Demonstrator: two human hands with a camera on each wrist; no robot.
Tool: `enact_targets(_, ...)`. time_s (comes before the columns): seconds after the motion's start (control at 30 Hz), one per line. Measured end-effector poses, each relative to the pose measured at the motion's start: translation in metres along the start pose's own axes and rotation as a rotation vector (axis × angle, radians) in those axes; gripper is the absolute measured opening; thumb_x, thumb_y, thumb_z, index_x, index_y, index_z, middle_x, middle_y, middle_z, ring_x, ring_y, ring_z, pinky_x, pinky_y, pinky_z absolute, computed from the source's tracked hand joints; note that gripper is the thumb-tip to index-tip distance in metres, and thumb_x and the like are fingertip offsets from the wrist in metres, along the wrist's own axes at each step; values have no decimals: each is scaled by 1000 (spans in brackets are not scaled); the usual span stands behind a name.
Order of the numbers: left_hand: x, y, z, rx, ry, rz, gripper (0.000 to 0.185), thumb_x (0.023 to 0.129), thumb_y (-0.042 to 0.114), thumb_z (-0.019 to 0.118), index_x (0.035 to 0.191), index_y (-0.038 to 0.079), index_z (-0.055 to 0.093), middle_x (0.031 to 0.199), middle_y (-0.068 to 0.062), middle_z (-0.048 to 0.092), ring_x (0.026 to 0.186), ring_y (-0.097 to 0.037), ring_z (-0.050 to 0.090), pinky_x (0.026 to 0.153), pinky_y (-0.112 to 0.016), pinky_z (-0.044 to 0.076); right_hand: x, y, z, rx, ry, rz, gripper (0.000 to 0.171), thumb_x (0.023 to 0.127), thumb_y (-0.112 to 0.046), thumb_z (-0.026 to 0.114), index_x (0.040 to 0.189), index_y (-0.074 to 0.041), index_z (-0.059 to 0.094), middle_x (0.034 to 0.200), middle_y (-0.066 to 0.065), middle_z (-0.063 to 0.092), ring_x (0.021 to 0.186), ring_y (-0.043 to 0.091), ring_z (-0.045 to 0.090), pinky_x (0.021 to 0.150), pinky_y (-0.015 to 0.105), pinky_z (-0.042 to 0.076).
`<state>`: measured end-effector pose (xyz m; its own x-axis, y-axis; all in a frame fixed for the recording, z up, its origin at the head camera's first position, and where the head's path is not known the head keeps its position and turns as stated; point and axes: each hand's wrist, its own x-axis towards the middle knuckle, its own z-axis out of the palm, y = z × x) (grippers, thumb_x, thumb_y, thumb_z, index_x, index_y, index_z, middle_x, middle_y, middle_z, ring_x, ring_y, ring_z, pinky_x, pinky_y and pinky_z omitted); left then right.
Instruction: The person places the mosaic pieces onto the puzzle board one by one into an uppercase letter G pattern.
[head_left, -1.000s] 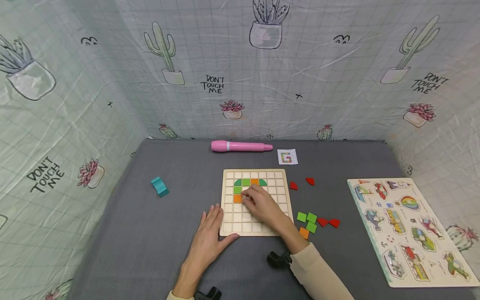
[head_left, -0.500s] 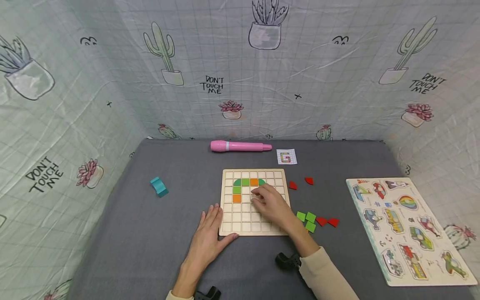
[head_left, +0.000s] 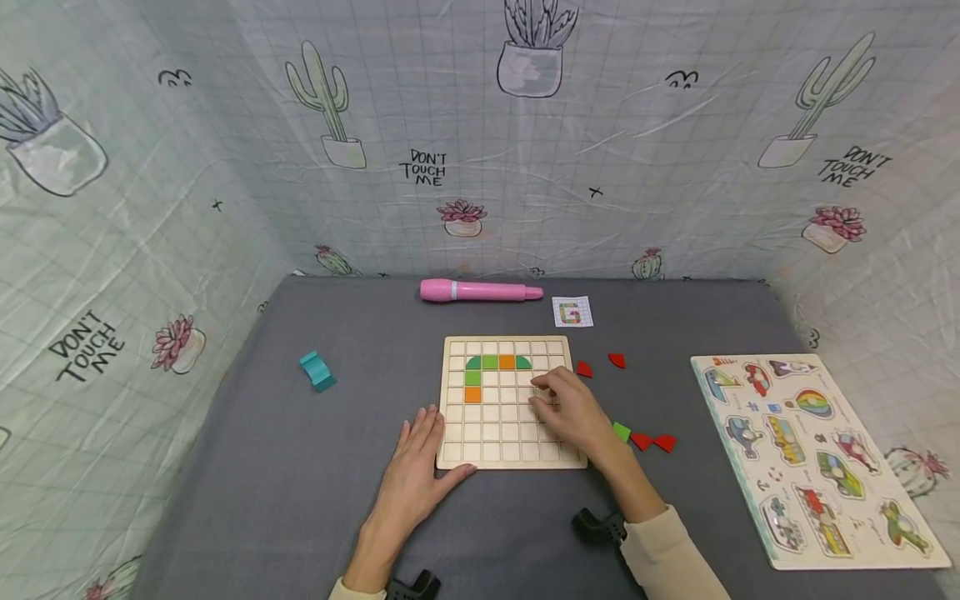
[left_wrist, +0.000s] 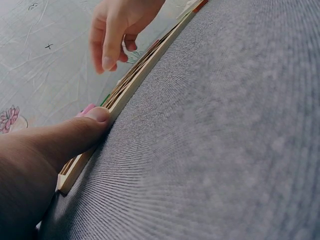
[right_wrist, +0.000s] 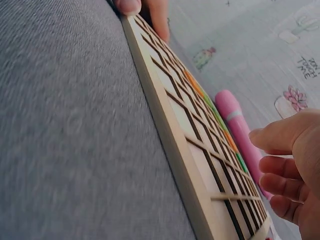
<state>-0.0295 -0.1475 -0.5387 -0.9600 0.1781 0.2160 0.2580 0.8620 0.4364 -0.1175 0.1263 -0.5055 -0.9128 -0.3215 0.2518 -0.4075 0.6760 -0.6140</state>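
A wooden grid board (head_left: pixel 491 433) lies on the grey cloth in the head view. Its upper left part bears a hook-shaped run of tiles: rounded dark green corner tiles (head_left: pixel 523 363), green squares (head_left: pixel 490 362) and orange squares (head_left: pixel 472 394). Against the board's left side rests my left hand (head_left: pixel 411 471), fingers extended, with the thumb on the near edge. My right hand (head_left: pixel 576 410) hovers above the board's right side, fingers loosely bent. In the right wrist view, the thumb (right_wrist: pixel 280 132) stands apart from the fingers and nothing shows between them.
Right of the board lie red quarter-round tiles (head_left: pixel 664 443) and a green square (head_left: pixel 621 431), partly behind my right hand. Beyond the board are a pink microphone-shaped pen (head_left: pixel 487 292) and a pattern card (head_left: pixel 572 312). A picture puzzle (head_left: pixel 817 458) lies far right, a teal block (head_left: pixel 318 372) left.
My right hand has drawn back to the right from beside the orange square, uncovering the board's middle and covering some loose tiles. The left hand stays in place.
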Motion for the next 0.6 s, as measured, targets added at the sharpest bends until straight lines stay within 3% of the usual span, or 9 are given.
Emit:
enact_targets(0.13, 0, 1, -1, -7, -11, -5, 93, 82, 58, 75, 145, -5, 49, 155, -22, 44, 149, -38, 35, 124, -56, 28, -7, 5, -5, -3, 1, 8, 23, 90, -15, 73, 111, -6, 72, 104, 4, 65, 88, 14, 59, 78, 32, 59)
enact_targets(0.6, 1, 0, -2, -7, -32, -14, 91, 83, 57, 74, 145, -5, 49, 155, -22, 44, 149, -38, 35, 124, -56, 27, -30, 22, -24, -57, 3, 35, 29, 89, -15, 75, 115, -4, 70, 107, 5, 66, 92, 18, 55, 77, 34, 54)
